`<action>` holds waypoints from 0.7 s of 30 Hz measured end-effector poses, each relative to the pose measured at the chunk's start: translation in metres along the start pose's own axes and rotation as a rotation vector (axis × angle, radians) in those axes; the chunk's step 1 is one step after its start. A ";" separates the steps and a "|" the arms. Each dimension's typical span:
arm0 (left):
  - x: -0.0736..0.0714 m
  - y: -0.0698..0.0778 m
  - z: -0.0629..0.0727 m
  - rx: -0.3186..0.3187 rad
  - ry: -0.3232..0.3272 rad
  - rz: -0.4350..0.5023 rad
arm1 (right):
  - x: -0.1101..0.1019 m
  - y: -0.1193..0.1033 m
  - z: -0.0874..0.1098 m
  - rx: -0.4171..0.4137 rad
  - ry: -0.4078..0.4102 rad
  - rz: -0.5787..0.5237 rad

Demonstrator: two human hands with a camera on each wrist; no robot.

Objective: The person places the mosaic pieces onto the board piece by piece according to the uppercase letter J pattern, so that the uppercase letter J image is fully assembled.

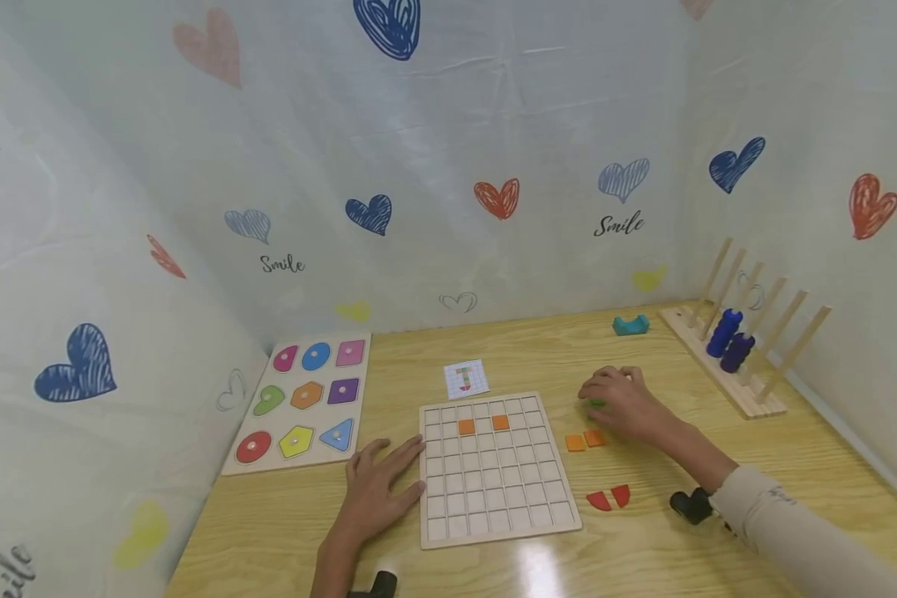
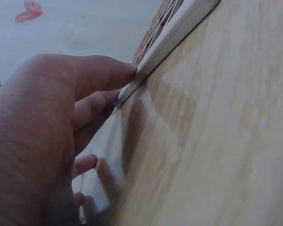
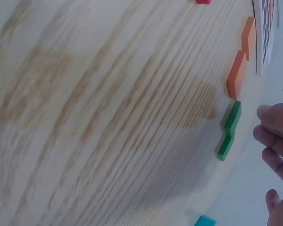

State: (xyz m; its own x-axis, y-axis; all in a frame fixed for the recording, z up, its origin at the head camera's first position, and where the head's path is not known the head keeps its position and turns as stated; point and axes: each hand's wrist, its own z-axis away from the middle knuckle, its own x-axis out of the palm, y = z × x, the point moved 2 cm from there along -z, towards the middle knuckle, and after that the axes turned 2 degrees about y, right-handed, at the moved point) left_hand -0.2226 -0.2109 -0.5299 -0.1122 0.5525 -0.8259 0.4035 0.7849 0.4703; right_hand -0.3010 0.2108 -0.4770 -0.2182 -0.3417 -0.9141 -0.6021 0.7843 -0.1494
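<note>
My left hand point(image 1: 377, 490) rests at the left edge of a wooden grid board point(image 1: 486, 523), its thumb and fingertips touching the rim. Two orange squares lie in the board's second row, one at left point(image 1: 467, 427) and another at right point(image 1: 500, 422). To the right of the board, my right hand point(image 1: 620, 403) hovers over green pieces, fingers loosely bent. In the right wrist view two green pieces point(image 3: 233, 117) lie on the table, apart from the fingertips point(image 3: 265, 113). Nearer me are two loose orange squares point(image 1: 575, 443) and two red quarter-circle pieces point(image 1: 599, 501).
A pattern card point(image 1: 467, 379) lies behind the board. At the left is a shape puzzle point(image 1: 314, 419) with several knobbed pieces. A peg rack point(image 1: 766, 403) with blue and purple pieces stands at the right; a teal piece point(image 1: 631, 325) lies near the back wall.
</note>
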 end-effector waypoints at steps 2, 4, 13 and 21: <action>-0.001 0.000 0.000 0.001 0.001 -0.001 | -0.001 0.002 0.000 0.003 -0.006 0.011; -0.001 0.000 0.000 0.002 0.002 0.000 | -0.001 0.005 0.001 0.003 -0.011 0.024; 0.002 -0.001 0.001 0.010 0.002 -0.008 | 0.001 0.015 0.005 0.019 -0.013 0.057; 0.001 -0.001 0.000 -0.007 -0.005 -0.003 | 0.003 0.021 0.004 0.072 -0.041 0.050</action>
State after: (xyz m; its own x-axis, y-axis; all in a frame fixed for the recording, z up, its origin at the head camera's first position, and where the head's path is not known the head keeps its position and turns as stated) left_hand -0.2226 -0.2110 -0.5311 -0.1091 0.5490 -0.8287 0.3972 0.7883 0.4699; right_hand -0.3111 0.2281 -0.4839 -0.2139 -0.2804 -0.9357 -0.5345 0.8354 -0.1282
